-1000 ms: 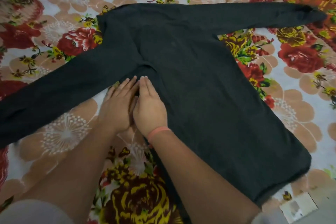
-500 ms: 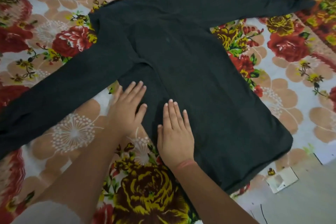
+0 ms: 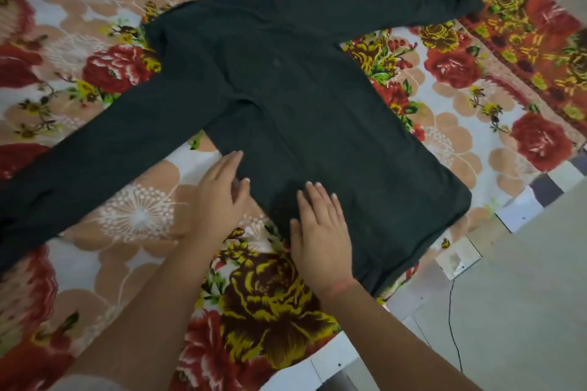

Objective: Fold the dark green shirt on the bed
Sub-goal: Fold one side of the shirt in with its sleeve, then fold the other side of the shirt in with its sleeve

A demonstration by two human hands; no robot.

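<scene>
Across bed [image 3: 133,219]: dark green shirt [image 3: 301,105], flat, sleeves [image 3: 95,162] out left and far right. On near edge: left hand [image 3: 219,197], right hand [image 3: 320,232], both flat, fingers straight, pressing cloth. Smoothing step, seemingly. Next: pinch one sleeve, fold inward.

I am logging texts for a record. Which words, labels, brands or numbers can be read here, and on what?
None can be read.
The dark green shirt shows no print or label.
The bedsheet bears only flowers.
The small white object beside the bed is too blurred to read.
</scene>
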